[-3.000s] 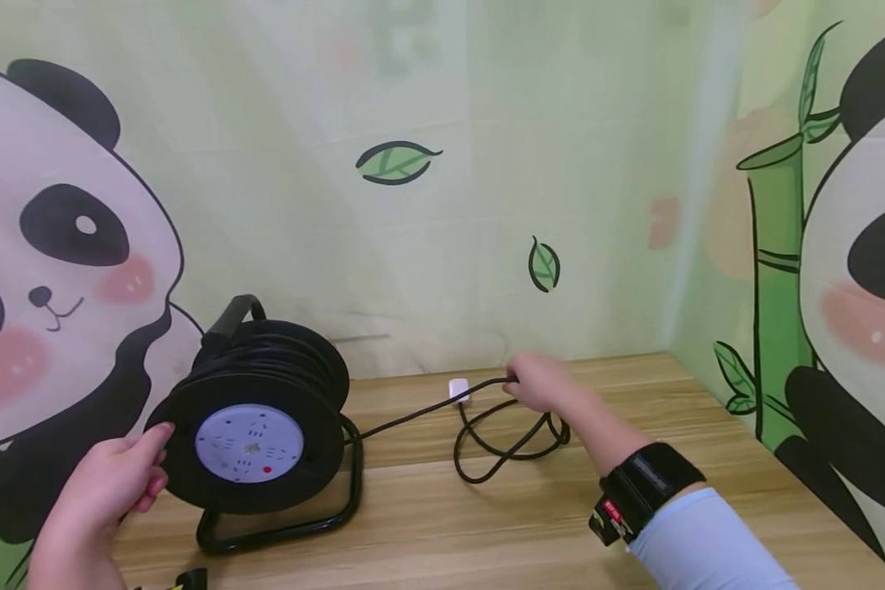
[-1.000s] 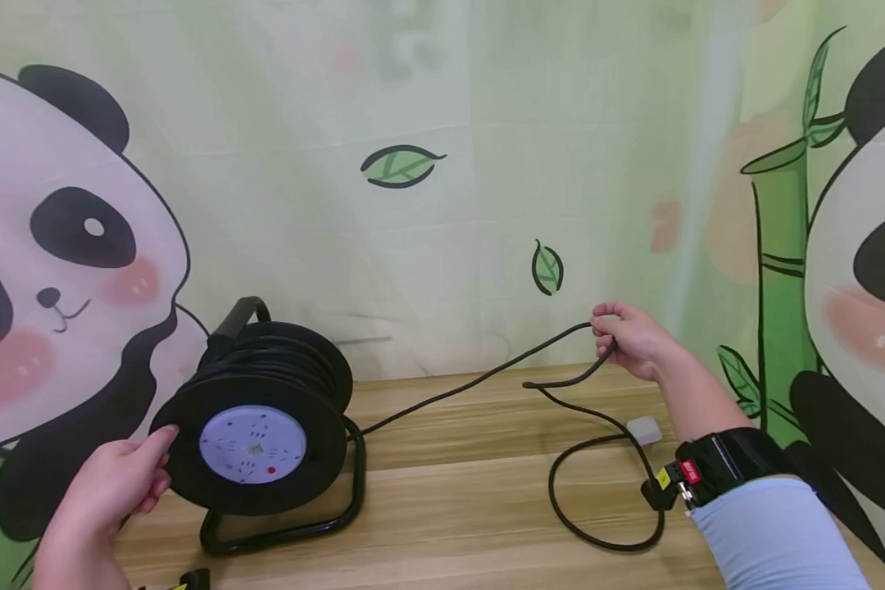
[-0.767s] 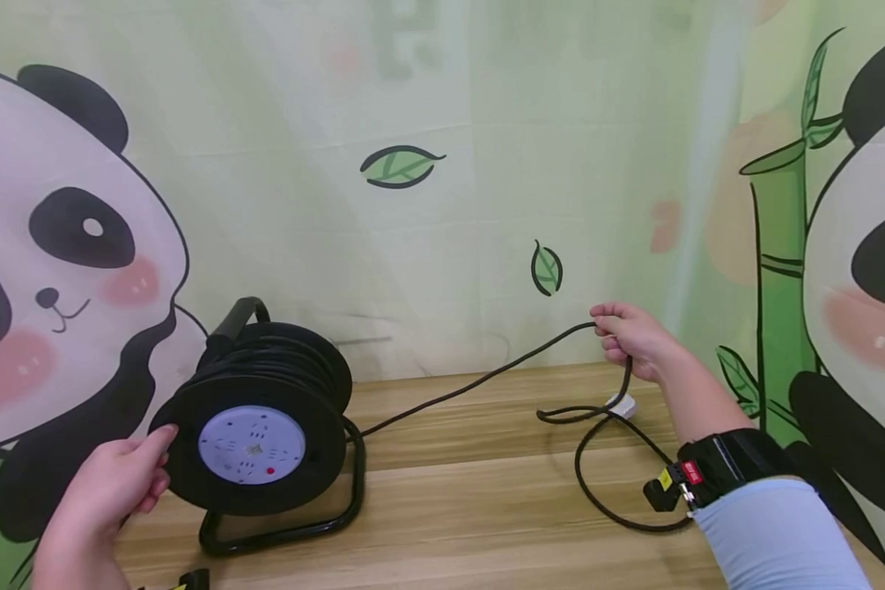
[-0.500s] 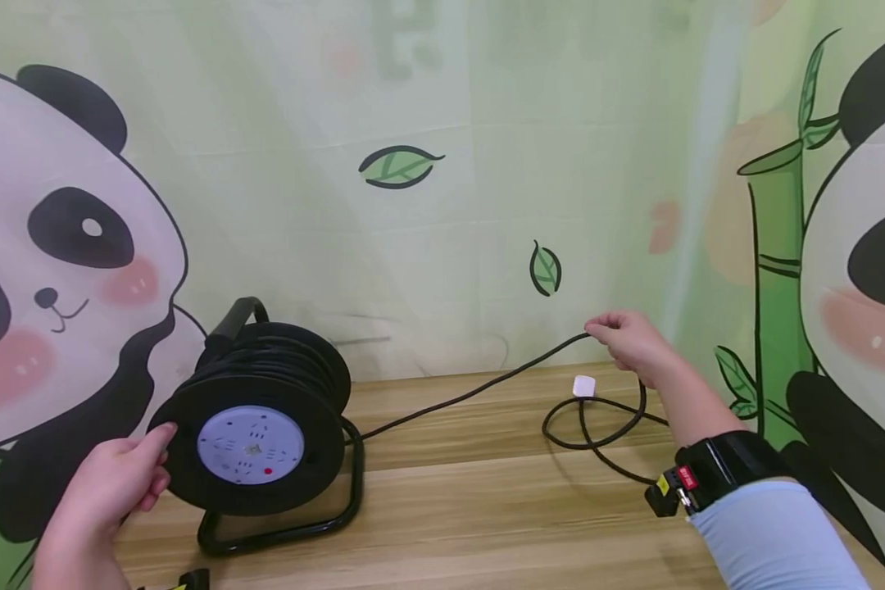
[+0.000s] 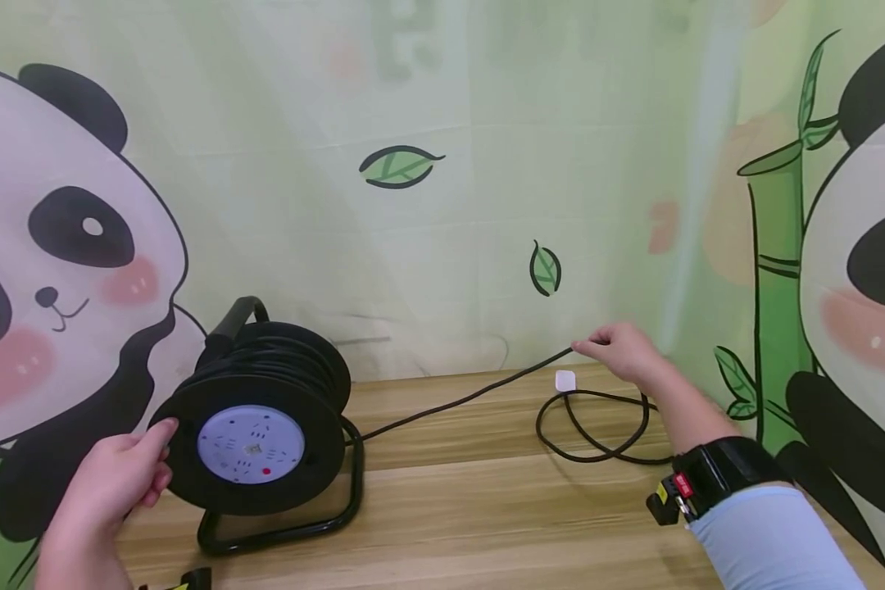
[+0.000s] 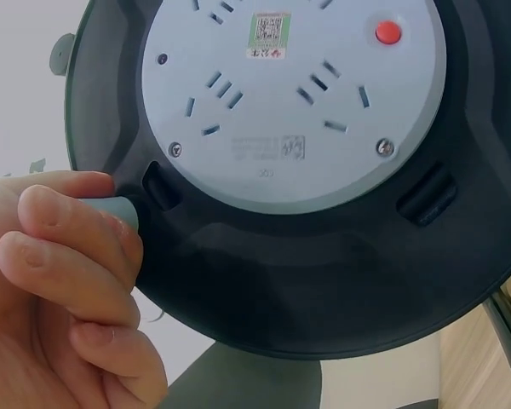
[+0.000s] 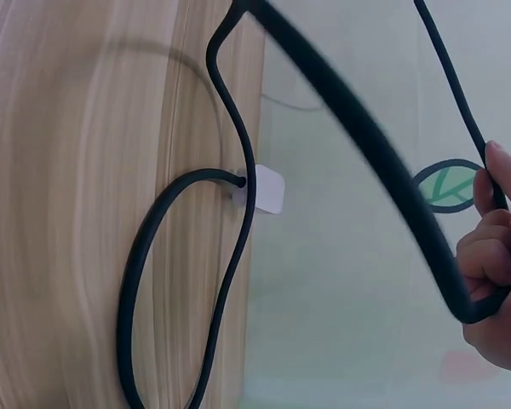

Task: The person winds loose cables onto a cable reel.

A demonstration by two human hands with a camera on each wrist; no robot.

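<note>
A black cable reel [image 5: 243, 475] with a pale round socket panel [image 5: 251, 444] stands on its tube frame at the left of the head view. My left hand [image 5: 111, 479] is at the reel's left rim; in the left wrist view its curled fingers grip a small greyish knob [image 6: 115, 209] on the reel's face. My right hand [image 5: 619, 352], raised over the table's back edge, pinches the black cable [image 5: 472, 396] that runs from the reel. Past this hand the cable hangs down into loose loops [image 5: 590, 459], ending at a white plug [image 5: 565, 380].
The wooden table [image 5: 428, 524] meets a pale green printed cloth [image 5: 442, 270] at its back edge. Another printed cloth panel [image 5: 774, 246] borders the table on the right. The reel's carrying handle [image 5: 236, 319] rises at its back.
My right hand moved right and up with the cable, then lowered and shifted slightly left. The loops and plug slid right, then back left somewhat. My left hand stayed at the reel's rim.
</note>
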